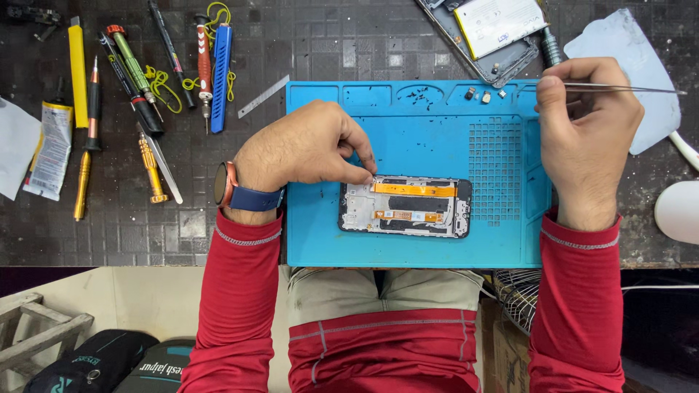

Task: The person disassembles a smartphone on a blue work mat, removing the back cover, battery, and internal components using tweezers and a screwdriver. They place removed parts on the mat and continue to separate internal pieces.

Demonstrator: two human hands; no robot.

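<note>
Pinching the opened phone [405, 207], left hand [306, 145] fingers narrow; right hand [586, 124] grips tweezers [626, 89].

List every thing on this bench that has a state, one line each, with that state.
Phone frame: lying flat on the blue mat, back off, insides showing.
Phone back shell: apart, beyond the mat.
Tweezers: held in right hand.
Left hand: fingertips on the frame's top left corner.
Screwdrivers: lying unused, left.
</note>
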